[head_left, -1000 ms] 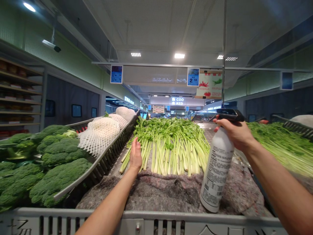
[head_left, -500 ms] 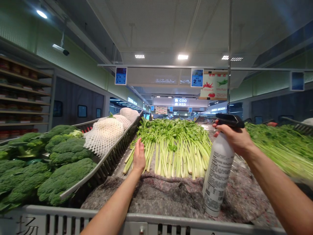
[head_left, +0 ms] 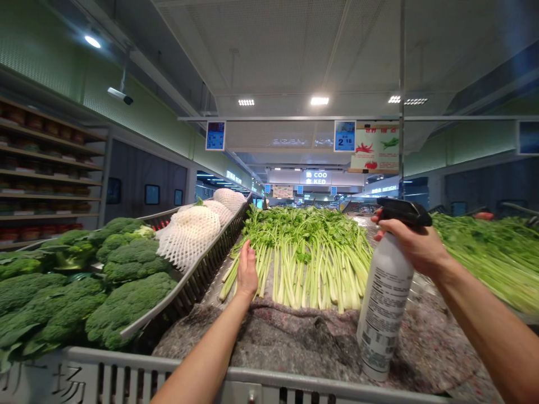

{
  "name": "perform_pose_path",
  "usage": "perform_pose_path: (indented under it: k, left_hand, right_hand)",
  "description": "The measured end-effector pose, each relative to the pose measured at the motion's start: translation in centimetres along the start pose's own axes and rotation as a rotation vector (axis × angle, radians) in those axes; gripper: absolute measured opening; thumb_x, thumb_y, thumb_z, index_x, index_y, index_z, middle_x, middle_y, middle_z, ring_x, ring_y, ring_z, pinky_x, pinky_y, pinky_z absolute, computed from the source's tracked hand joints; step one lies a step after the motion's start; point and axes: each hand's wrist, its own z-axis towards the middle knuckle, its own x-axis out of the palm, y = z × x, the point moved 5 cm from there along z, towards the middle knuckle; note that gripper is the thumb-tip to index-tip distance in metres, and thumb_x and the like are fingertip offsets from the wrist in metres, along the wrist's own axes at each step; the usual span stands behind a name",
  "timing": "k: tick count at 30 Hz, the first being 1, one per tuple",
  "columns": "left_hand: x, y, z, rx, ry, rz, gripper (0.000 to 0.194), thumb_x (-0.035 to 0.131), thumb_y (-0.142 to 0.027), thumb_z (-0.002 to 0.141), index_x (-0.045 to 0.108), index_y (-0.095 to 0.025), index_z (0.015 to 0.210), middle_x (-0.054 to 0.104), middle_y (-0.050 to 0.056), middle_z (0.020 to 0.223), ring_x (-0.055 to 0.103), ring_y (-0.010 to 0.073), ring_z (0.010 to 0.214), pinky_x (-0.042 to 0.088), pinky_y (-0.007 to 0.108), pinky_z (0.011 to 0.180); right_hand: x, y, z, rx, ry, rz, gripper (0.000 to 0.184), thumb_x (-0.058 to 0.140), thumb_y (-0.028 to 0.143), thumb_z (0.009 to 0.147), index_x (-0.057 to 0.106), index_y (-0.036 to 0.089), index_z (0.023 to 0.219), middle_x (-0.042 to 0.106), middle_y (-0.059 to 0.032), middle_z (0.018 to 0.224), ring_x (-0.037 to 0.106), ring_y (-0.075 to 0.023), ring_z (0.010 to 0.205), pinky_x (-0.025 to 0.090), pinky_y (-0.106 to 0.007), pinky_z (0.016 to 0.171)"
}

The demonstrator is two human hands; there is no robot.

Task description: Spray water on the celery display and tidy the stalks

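Observation:
A white spray bottle point(head_left: 385, 314) with a black trigger head stands nearly upright at the right, over the grey felt cloth point(head_left: 290, 342). My right hand point(head_left: 415, 244) is wrapped round its neck and trigger. Whether the bottle's base touches the cloth, I cannot tell. Celery point(head_left: 315, 269) lies in a wide row beyond the cloth, leaves at the back and pale stalk ends towards me. My left hand point(head_left: 247, 272) is held at the left edge of the celery, fingers stretched upward, palm facing right, holding nothing.
A slatted black divider point(head_left: 206, 247) separates the celery from broccoli point(head_left: 130, 303) and net-wrapped white vegetables point(head_left: 189, 230) on the left. The grey crate rim point(head_left: 295, 379) runs along the front. A mirror panel on the right reflects celery. Price signs point(head_left: 345, 136) hang overhead.
The whole view has shifted, so everything appears slightly further right and lower. Both hands keep their poses, and the spray bottle stays in my right hand.

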Motion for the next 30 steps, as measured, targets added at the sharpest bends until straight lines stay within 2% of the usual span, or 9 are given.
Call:
perform_pose_path:
  k: [6,9,14,20,27,30]
  left_hand:
    - [0.0,0.1,0.0,-0.004,0.001,-0.019,0.051,0.028,-0.048,0.081,0.038,-0.02,0.122,0.038,0.007,0.13,0.033,0.0187,0.12,0.021,0.036,0.101]
    - [0.0,0.1,0.0,-0.013,0.006,-0.025,0.05,0.028,-0.048,0.081,0.037,-0.021,0.122,0.037,0.007,0.131,0.034,0.019,0.12,0.021,0.036,0.101]
    - [0.0,-0.1,0.0,-0.011,0.004,-0.01,0.051,0.027,-0.048,0.081,0.037,-0.019,0.122,0.038,0.008,0.13,0.033,0.0188,0.12,0.021,0.036,0.101]
    - [0.0,-0.1,-0.1,-0.01,-0.006,-0.001,0.049,0.028,-0.047,0.081,0.038,-0.02,0.122,0.038,0.007,0.13,0.032,0.0182,0.12,0.021,0.036,0.101]
    - [-0.1,-0.1,-0.1,-0.005,-0.011,0.014,0.05,0.028,-0.047,0.082,0.038,-0.019,0.122,0.039,0.007,0.13,0.032,0.0176,0.121,0.021,0.035,0.101]
    - [-0.1,-0.1,-0.1,-0.015,-0.003,0.02,0.051,0.027,-0.048,0.082,0.037,-0.019,0.122,0.038,0.007,0.13,0.031,0.0175,0.121,0.021,0.034,0.101]
  right_hand:
    - [0.5,0.2,-0.1,-0.025,0.064,-0.01,0.016,0.063,0.024,0.06,0.06,0.018,0.075,0.06,0.0004,0.076,0.054,-0.0103,0.049,0.045,-0.021,0.043]
    - [0.7,0.1,-0.1,-0.021,0.083,0.009,0.019,0.064,0.023,0.06,0.059,0.018,0.078,0.06,0.0,0.077,0.055,-0.0101,0.05,0.045,-0.02,0.043]
    - [1.2,0.3,-0.2,-0.011,0.117,0.015,0.024,0.064,0.024,0.059,0.058,0.017,0.081,0.059,0.001,0.066,0.054,-0.01,0.049,0.043,-0.018,0.042]
    - [2.4,0.8,-0.6,-0.033,0.171,-0.08,0.02,0.06,0.025,0.062,0.059,0.017,0.081,0.06,-0.0018,0.081,0.054,-0.0107,0.051,0.044,-0.02,0.042]
    - [3.0,1.5,-0.6,-0.039,0.17,-0.102,0.021,0.06,0.026,0.063,0.059,0.017,0.081,0.056,0.0013,0.053,0.051,-0.0111,0.044,0.039,-0.018,0.036]
    - [3.4,2.2,-0.6,-0.08,0.202,-0.018,0.02,0.059,0.026,0.063,0.059,0.016,0.081,0.058,0.0001,0.058,0.052,-0.0106,0.046,0.04,-0.018,0.039]
